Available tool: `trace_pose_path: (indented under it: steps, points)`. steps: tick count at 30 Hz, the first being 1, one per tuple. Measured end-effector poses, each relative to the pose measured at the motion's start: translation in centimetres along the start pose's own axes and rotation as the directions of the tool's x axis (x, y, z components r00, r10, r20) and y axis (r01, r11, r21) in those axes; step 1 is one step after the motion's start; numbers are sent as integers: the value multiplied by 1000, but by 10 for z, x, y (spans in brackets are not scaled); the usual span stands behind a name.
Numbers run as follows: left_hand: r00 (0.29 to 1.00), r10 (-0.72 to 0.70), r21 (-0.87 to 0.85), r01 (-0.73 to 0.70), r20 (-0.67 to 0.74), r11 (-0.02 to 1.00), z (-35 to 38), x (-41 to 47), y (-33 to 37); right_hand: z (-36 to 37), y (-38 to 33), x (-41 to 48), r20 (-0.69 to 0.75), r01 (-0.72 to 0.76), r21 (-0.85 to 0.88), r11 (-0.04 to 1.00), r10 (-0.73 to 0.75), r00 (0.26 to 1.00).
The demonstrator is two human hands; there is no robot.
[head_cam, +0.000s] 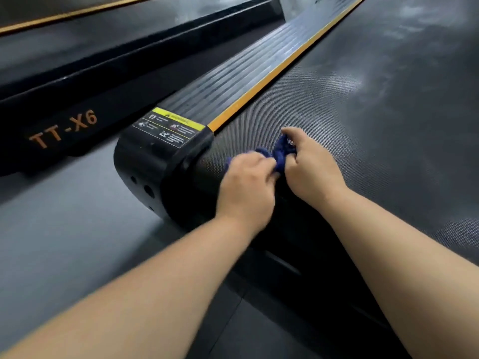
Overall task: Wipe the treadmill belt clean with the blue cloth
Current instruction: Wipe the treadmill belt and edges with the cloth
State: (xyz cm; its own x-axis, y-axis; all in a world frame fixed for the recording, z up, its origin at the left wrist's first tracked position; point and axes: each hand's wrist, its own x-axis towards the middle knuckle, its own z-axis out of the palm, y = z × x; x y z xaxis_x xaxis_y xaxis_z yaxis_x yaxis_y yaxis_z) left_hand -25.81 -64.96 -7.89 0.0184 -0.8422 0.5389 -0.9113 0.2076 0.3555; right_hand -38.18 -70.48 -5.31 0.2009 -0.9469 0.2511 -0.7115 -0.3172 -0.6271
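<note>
Your forearms (pixel 155 281) reach up from the bottom of the frame. Your left hand (pixel 246 182) and right hand (pixel 311 167) both pinch the bunched blue cloth (pixel 281 151) at centre, on the treadmill belt (pixel 363 112). Spread it flat, then sweep toward the pale smears upper right. The end cap (pixel 155 172) and side rail (pixel 246 81) crowd the left.

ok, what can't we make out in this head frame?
Cloth: head view, mostly hidden under left hand and right hand; size unclear.
Sticker: head view, print too small and blurred to read.
Belt: head view, cut off by top and right edges; far part blurred.
</note>
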Motion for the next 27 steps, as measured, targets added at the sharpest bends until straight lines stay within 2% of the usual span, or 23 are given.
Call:
trace_pose_path:
  steps: [2,5,6,8,10,12,13,16,18,19,20,21,23,25,26,27]
  points:
    - [999,32,-49,-30,35,998,-3,-7,3,-5,0,-2,-55,-36,70,997,40,998]
    - [987,-111,39,107,118,994,-1,-10,-3,-9,1,-4,-111,-88,182,979,109,988]
    - [982,-164,33,162,93,986,0,-12,-1,-9,1,-4,-125,-98,200,975,125,984]
    - [959,-281,-26,280,-45,960,1,-16,9,-9,-1,-5,-144,-114,204,972,145,979]
    - [864,-487,-66,482,-130,874,3,-23,14,-14,-2,-11,-120,-124,163,979,145,982]
    - [677,-724,-204,696,-134,689,2,-29,12,-18,1,-20,-65,-103,55,993,107,992]
    - [578,-808,-329,745,-116,581,3,-32,9,-19,4,-26,-43,-89,-14,996,88,995]
    - [314,-949,-681,695,-1,230,-4,-35,11,-16,8,-34,-35,-45,-116,992,41,999]
    - [132,-980,-857,512,149,-61,-8,-24,11,-13,9,-34,-36,-33,-174,984,27,999]
    - [72,-978,-894,424,194,-146,-10,-20,7,-11,8,-35,-29,-21,-197,980,16,999]
    - [38,-973,-899,393,229,-196,-14,-16,4,-10,7,-36,-25,-11,-211,977,6,1000]
    - [49,-977,-880,446,206,-163,-16,-15,-3,-10,5,-36,-26,-7,-219,976,1,1000]
    - [50,-972,-879,440,228,-184,-17,-11,-13,-11,5,-38,-34,-3,-228,974,-4,999]
    - [25,-959,-805,550,283,-223,-21,-4,-15,-11,5,-39,-42,1,-233,972,-11,999]
    - [26,-947,-805,533,321,-259,-23,0,-12,-10,5,-38,-44,2,-235,972,-13,999]
    - [-63,-941,-872,359,333,-333,-22,2,-12,-10,4,-38,-44,3,-237,971,-14,999]
